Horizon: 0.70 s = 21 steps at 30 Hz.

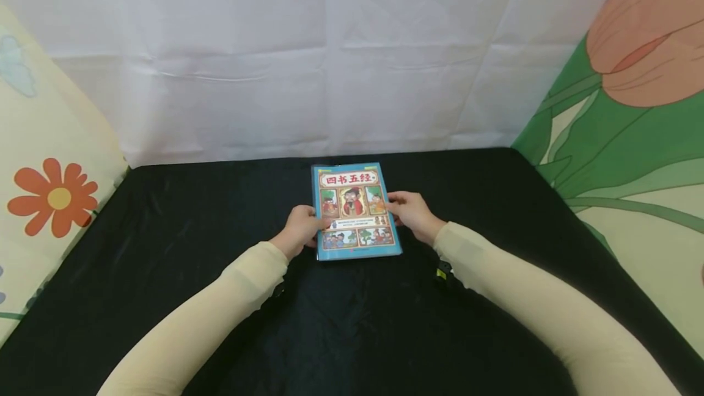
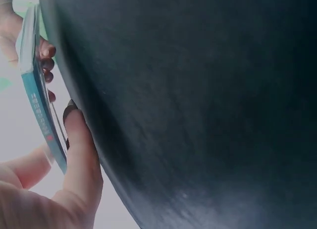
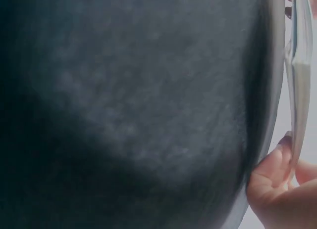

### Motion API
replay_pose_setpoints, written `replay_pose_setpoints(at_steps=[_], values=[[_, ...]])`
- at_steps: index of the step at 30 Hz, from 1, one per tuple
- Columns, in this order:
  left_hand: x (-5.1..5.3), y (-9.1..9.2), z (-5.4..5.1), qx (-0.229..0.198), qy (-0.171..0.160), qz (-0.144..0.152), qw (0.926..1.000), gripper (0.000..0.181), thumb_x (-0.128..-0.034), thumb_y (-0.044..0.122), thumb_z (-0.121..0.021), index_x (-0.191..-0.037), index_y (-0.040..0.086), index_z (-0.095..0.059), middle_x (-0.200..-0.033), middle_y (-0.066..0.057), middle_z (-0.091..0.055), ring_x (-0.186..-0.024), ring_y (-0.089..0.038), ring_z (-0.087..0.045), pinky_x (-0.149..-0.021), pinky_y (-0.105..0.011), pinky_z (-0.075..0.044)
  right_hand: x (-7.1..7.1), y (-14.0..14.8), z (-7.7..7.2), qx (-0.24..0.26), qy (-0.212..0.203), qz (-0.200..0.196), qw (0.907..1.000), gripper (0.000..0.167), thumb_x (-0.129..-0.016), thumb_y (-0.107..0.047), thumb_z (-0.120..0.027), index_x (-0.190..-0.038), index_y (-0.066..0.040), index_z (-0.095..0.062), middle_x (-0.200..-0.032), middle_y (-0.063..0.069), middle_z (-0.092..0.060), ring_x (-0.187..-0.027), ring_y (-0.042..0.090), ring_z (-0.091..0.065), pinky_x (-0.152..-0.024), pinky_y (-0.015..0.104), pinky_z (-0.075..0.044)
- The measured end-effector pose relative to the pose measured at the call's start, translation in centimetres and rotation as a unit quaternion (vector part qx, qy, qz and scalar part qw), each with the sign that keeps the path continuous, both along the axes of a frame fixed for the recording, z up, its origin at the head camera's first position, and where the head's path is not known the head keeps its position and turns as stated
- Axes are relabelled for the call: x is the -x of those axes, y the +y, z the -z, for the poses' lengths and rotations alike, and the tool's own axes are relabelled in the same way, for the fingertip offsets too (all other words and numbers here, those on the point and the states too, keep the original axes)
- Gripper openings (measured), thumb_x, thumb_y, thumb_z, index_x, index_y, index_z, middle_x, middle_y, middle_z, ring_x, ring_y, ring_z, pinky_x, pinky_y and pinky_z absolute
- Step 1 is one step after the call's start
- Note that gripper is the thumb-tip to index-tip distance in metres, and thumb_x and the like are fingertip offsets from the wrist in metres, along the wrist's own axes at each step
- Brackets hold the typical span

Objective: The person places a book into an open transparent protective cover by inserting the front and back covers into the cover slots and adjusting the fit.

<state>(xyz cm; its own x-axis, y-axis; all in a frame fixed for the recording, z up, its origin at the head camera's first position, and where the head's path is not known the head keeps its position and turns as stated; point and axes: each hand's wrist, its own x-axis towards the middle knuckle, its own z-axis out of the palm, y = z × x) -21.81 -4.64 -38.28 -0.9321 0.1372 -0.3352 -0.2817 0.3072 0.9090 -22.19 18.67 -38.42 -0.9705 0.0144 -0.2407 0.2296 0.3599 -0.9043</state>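
Note:
A blue-bordered book with red Chinese characters and cartoon panels on its cover is held up over the black cloth, cover facing me. My left hand grips its left edge near the spine, thumb on the cover and fingers behind. At the opposite edge my right hand pinches the book between thumb and fingers. The left wrist view shows the blue spine with the left fingers beneath it. In the right wrist view the page edges run down into the right hand. The book looks closed.
Black cloth covers the table. Behind it hangs a white cloth backdrop. Flower-printed panels stand at the left and right. A small dark device with a yellow mark sits under the right wrist.

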Motion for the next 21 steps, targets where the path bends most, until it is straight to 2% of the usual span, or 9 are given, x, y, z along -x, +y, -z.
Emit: replay_pose_setpoints(at_steps=[6, 11, 17, 21], values=[[0.5, -0.1, 0.4, 0.023, -0.006, 0.006, 0.9997, 0.022, -0.0946, 0.009, -0.064, -0.109, -0.008, -0.063, -0.091, -0.018, -0.067, -0.072, -0.023, -0.067, -0.065, -0.040, -0.057, 0.4, 0.0, 0.2, -0.027, -0.012, -0.005, 0.9996, 0.037, -0.102, -0.009, -0.048, -0.136, 0.006, -0.050, -0.102, 0.016, -0.063, -0.072, 0.014, -0.057, -0.066, 0.028, -0.049], [0.7, 0.0, 0.2, 0.060, -0.013, 0.014, 0.9980, 0.020, -0.0938, 0.010, -0.065, -0.105, -0.007, -0.064, -0.088, -0.017, -0.068, -0.070, -0.023, -0.066, -0.065, -0.039, -0.056, 1.0, 0.1, 0.2, -0.035, -0.031, -0.011, 0.9989, 0.037, -0.102, -0.009, -0.048, -0.136, 0.007, -0.050, -0.102, 0.016, -0.064, -0.070, 0.014, -0.057, -0.064, 0.027, -0.049], [1.4, 0.0, 0.2, 0.157, 0.005, 0.041, 0.9867, 0.021, -0.0911, 0.017, -0.070, -0.098, -0.002, -0.063, -0.084, -0.012, -0.064, -0.064, -0.020, -0.057, -0.053, -0.030, -0.048, 1.7, 0.3, -0.1, -0.045, -0.058, -0.027, 0.9969, 0.037, -0.102, -0.008, -0.050, -0.135, 0.009, -0.050, -0.093, 0.013, -0.065, -0.065, 0.013, -0.059, -0.060, 0.028, -0.052], [1.7, 0.1, 0.5, 0.186, 0.014, 0.049, 0.9811, 0.023, -0.0901, 0.017, -0.071, -0.101, -0.001, -0.060, -0.081, -0.011, -0.060, -0.060, -0.019, -0.054, -0.050, -0.028, -0.046, 2.0, 0.0, -0.4, -0.079, -0.056, -0.046, 0.9943, 0.034, -0.100, -0.005, -0.052, -0.129, 0.011, -0.053, -0.092, 0.016, -0.065, -0.065, 0.014, -0.060, -0.060, 0.030, -0.054]])
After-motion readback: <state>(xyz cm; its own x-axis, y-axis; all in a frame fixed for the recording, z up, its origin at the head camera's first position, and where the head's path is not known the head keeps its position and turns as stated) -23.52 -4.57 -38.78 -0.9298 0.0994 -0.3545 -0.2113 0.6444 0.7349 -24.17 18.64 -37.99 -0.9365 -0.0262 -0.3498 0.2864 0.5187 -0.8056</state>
